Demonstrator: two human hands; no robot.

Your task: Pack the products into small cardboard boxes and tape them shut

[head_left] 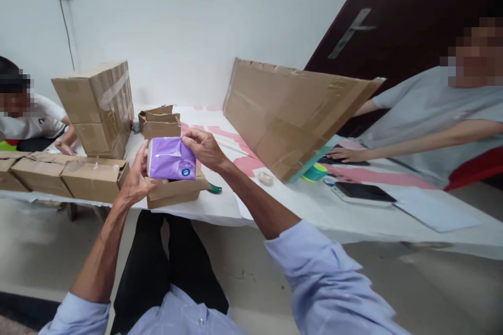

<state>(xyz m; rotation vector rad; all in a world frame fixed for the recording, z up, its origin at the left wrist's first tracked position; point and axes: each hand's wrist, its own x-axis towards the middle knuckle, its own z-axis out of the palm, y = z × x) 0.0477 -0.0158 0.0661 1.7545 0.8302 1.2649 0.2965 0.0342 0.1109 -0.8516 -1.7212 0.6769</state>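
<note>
A purple soft pack of tissues (167,159) with a blue round mark is held up in front of me. My left hand (137,175) grips its left end, thumb along the edge and fingers underneath. On the upper right corner, my right hand (205,147) pinches the wrapper. Right below the pack stands an open cardboard box (173,199) at the table's front edge; the pack and my hands hide most of its inside. Another open box (162,126) sits just behind.
Small boxes (92,180) line the table's left front, with stacked cartons (100,107) behind. A large cardboard panel (291,115) leans at centre right. Further right lie a tape roll (315,172), a phone (365,192) and paper (436,212). People sit at both ends.
</note>
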